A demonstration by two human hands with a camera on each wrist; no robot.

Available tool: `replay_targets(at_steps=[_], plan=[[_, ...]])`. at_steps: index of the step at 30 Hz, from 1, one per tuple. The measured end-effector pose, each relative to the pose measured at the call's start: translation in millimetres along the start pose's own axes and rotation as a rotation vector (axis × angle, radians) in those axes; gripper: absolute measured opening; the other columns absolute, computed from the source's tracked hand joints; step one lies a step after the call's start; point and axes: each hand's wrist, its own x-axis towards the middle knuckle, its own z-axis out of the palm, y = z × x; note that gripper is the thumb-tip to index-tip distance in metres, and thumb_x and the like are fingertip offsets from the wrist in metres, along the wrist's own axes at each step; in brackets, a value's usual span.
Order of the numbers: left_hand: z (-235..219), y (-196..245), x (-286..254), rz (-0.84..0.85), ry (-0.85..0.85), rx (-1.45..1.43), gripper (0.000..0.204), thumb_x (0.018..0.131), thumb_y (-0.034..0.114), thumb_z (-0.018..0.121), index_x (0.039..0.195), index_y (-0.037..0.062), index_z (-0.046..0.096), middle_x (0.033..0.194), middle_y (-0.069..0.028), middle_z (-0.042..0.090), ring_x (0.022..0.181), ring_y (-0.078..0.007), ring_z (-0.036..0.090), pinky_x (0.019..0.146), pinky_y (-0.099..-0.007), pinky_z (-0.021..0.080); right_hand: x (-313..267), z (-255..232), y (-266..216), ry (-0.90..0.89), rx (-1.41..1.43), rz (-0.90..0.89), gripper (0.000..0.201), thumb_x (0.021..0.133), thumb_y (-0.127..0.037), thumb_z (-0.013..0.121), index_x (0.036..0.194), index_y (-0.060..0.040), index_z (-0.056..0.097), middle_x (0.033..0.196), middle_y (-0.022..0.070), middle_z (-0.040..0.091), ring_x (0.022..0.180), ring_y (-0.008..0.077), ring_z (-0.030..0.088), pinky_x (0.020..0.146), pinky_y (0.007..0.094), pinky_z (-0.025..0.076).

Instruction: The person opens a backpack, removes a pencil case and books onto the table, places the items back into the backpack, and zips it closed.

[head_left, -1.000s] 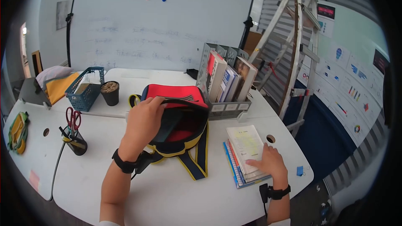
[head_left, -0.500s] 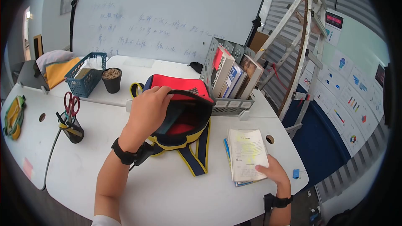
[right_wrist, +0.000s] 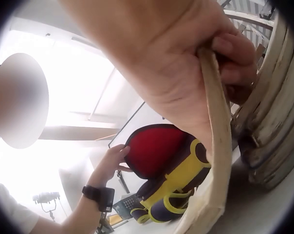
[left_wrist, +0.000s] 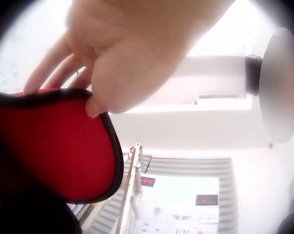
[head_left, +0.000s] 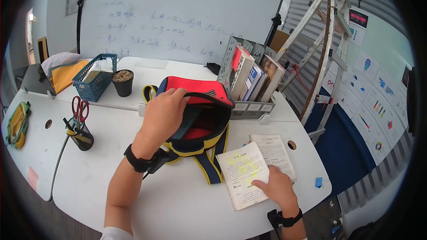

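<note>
A red, yellow and navy bag (head_left: pixel 202 126) stands on the white table (head_left: pixel 178 200) with its mouth held wide. My left hand (head_left: pixel 163 112) grips the black-edged red rim (left_wrist: pixel 49 141), fingers and thumb (left_wrist: pixel 94 105) pinching it. My right hand (head_left: pixel 275 187) pinches a thin white booklet (head_left: pixel 242 175) with yellow highlighted text, tilted just right of the bag's navy straps. In the right wrist view the booklet's edge (right_wrist: pixel 212 146) sits between thumb and fingers, with the bag (right_wrist: pixel 159 151) behind. A stack of books (head_left: pixel 276 151) lies under and beyond the booklet.
A grey rack of upright books (head_left: pixel 249 80) stands right behind the bag. A blue basket (head_left: pixel 95 80) and black pot (head_left: pixel 123 82) sit far left, a pen cup with red scissors (head_left: pixel 80 129) at the near left. A ladder (head_left: pixel 320 44) leans past the table's right edge.
My right hand has lifted the top booklet off the stack and swung it left, toward the bag. My left hand keeps holding the bag's rim open.
</note>
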Motion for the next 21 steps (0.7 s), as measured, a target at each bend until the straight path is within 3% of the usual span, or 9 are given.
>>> replay_targets(at_steps=[4, 6, 7, 8, 10, 11, 17, 19, 21], plan=[[1.6, -5.1, 0.0, -0.008, 0.015, -0.014, 0.013, 0.092, 0.016, 0.057, 0.095, 0.0044, 0.061, 0.080, -0.0133, 0.063, 0.075, -0.0329, 0.063, 0.063, -0.0428, 0.049, 2.4, -10.6, -2.5, -0.187, 0.010, 0.142, 0.050, 0.085, -0.031, 0.068, 0.107, 0.0122, 0.056, 0.093, 0.0300, 0.064, 0.087, 0.0389, 0.065, 0.075, 0.0432, 0.052], [0.2, -3.9, -0.2, -0.028, 0.004, -0.032, 0.013, 0.092, 0.015, 0.057, 0.097, 0.0038, 0.062, 0.083, -0.0141, 0.064, 0.076, -0.0348, 0.062, 0.065, -0.0431, 0.049, -1.6, -11.2, 30.4, -0.105, 0.564, -0.022, 0.048, 0.088, -0.021, 0.065, 0.115, 0.0161, 0.052, 0.098, 0.0292, 0.066, 0.094, 0.0344, 0.067, 0.080, 0.0387, 0.052], [-0.6, -4.3, -0.3, -0.040, -0.010, -0.050, 0.014, 0.091, 0.014, 0.057, 0.099, 0.0033, 0.062, 0.086, -0.0149, 0.065, 0.078, -0.0366, 0.062, 0.066, -0.0433, 0.049, -4.3, -22.5, 31.6, -0.090, 0.807, -0.013, 0.037, 0.091, -0.014, 0.063, 0.113, 0.0145, 0.056, 0.104, 0.0176, 0.068, 0.093, 0.0220, 0.068, 0.080, 0.0320, 0.052], [-0.9, -5.4, -1.1, -0.053, -0.009, -0.046, 0.014, 0.091, 0.014, 0.057, 0.099, 0.0033, 0.062, 0.086, -0.0149, 0.065, 0.078, -0.0366, 0.062, 0.066, -0.0433, 0.049, -3.6, -31.5, 26.6, -0.102, 0.802, -0.018, 0.037, 0.091, -0.014, 0.063, 0.113, 0.0145, 0.056, 0.104, 0.0176, 0.068, 0.093, 0.0220, 0.068, 0.080, 0.0320, 0.052], [-0.2, -4.8, -0.7, -0.036, -0.014, -0.044, 0.014, 0.091, 0.015, 0.057, 0.099, 0.0033, 0.062, 0.085, -0.0149, 0.064, 0.078, -0.0367, 0.062, 0.066, -0.0434, 0.049, 3.7, -49.3, 16.4, -0.252, 1.391, 0.066, 0.040, 0.093, -0.009, 0.055, 0.125, 0.0128, 0.050, 0.113, 0.0168, 0.066, 0.099, 0.0218, 0.066, 0.087, 0.0330, 0.052], [0.0, -3.9, -0.2, -0.028, -0.014, -0.045, 0.014, 0.091, 0.015, 0.057, 0.099, 0.0033, 0.062, 0.085, -0.0149, 0.064, 0.078, -0.0367, 0.062, 0.066, -0.0434, 0.049, 13.8, -48.1, 12.8, -0.359, 1.514, 0.057, 0.040, 0.092, -0.009, 0.056, 0.127, 0.0105, 0.050, 0.119, 0.0152, 0.063, 0.100, 0.0219, 0.065, 0.090, 0.0334, 0.051], [-4.5, 0.2, 1.2, -0.031, -0.015, -0.036, 0.014, 0.090, 0.013, 0.058, 0.100, 0.0034, 0.062, 0.085, -0.0155, 0.064, 0.078, -0.0377, 0.061, 0.065, -0.0441, 0.048, 93.0, 4.3, -65.3, -0.543, 1.627, 0.032, 0.038, 0.095, -0.017, 0.057, 0.124, 0.0069, 0.054, 0.116, 0.0131, 0.064, 0.101, 0.0191, 0.065, 0.088, 0.0316, 0.051], [-3.5, 1.0, 1.2, -0.013, -0.016, -0.021, 0.014, 0.090, 0.012, 0.058, 0.100, 0.0035, 0.062, 0.086, -0.0156, 0.064, 0.078, -0.0376, 0.061, 0.065, -0.0439, 0.048, 125.0, 35.5, -88.8, -0.447, 1.604, 0.050, 0.041, 0.095, -0.026, 0.059, 0.123, 0.0039, 0.055, 0.105, 0.0106, 0.066, 0.096, 0.0213, 0.066, 0.085, 0.0342, 0.053], [-1.7, 2.4, 0.9, -0.011, 0.001, -0.029, 0.014, 0.090, 0.010, 0.057, 0.101, 0.0033, 0.062, 0.087, -0.0163, 0.064, 0.078, -0.0377, 0.061, 0.065, -0.0434, 0.048, 136.0, 47.7, -110.0, -0.315, 1.843, 0.017, 0.047, 0.096, -0.031, 0.057, 0.128, 0.0019, 0.049, 0.103, 0.0105, 0.065, 0.095, 0.0223, 0.065, 0.080, 0.0318, 0.055]])
